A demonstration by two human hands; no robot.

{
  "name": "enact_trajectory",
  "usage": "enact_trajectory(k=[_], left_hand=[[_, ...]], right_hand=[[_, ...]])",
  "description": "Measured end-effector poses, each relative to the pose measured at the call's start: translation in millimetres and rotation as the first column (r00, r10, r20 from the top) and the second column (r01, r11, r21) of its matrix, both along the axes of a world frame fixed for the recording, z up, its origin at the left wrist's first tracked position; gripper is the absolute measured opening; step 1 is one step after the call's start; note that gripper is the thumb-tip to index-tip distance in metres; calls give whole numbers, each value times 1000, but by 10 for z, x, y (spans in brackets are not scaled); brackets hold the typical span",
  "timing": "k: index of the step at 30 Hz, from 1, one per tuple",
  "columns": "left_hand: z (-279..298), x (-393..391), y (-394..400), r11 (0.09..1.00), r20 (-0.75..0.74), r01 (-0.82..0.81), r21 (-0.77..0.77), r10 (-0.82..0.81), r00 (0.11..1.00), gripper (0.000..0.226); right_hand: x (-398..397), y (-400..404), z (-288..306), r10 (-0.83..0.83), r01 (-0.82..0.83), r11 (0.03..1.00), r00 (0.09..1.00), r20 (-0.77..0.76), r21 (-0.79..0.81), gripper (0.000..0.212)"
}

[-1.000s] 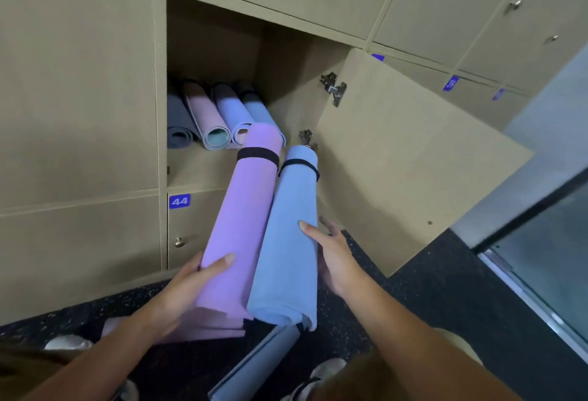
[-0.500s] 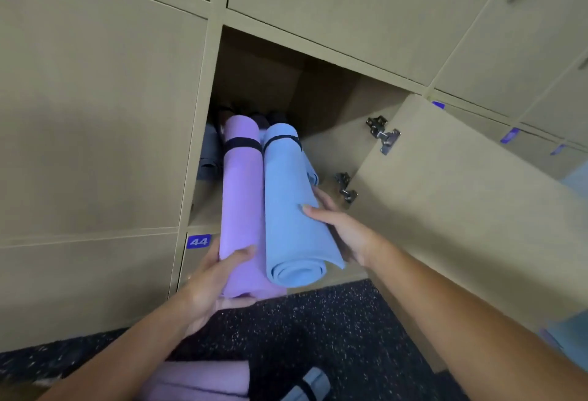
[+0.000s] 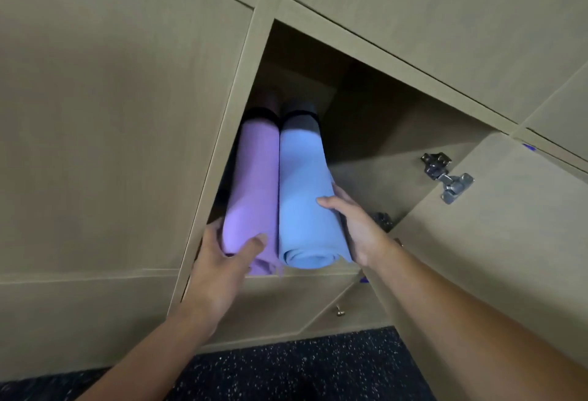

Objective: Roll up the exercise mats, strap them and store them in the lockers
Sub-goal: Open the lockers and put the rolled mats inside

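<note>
Both mats have moved deeper into the locker (image 3: 366,152) since the earlier frame. Left hand (image 3: 222,260) grips purple mat (image 3: 254,184); right hand (image 3: 356,225) grips blue mat (image 3: 302,190). Mats touch side by side, near ends protruding. No legible writing.

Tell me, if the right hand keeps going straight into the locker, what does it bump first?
Probably the locker's back wall; the right hand sits beside the blue mat, and depth is unclear.
</note>
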State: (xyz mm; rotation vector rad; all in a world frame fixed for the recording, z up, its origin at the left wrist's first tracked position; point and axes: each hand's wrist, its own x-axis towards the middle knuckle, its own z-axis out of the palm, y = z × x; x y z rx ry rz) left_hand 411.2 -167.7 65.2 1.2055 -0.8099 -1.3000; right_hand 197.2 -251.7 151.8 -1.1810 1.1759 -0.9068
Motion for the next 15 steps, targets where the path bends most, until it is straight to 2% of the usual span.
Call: enact_trajectory(k=[2, 4, 7, 9, 13, 15], left_hand=[[7, -11, -54, 1000, -123, 0, 3, 0, 992, 75], [27, -21, -113, 1000, -229, 8, -19, -12, 973, 89], [22, -45, -230, 998, -240, -38, -54, 24, 970, 102], [25, -90, -298, 995, -238, -93, -48, 79, 968, 88], [-9, -246, -356, 985, -104, -167, -40, 162, 981, 58], [-87, -342, -373, 977, -183, -211, -30, 202, 962, 61]], right_hand=[[38, -147, 10, -12, 12, 1000, 1000, 10, 2, 42], [78, -288, 42, -29, 29, 1000, 1000, -6, 9, 37], [111, -477, 40, -51, 52, 999, 998, -47, 4, 36], [130, -578, 20, -67, 67, 998, 997, -49, 1, 38], [207, -770, -35, -31, 31, 1000, 999, -32, -2, 34], [286, -874, -34, -35, 35, 999, 999, -26, 0, 30]])
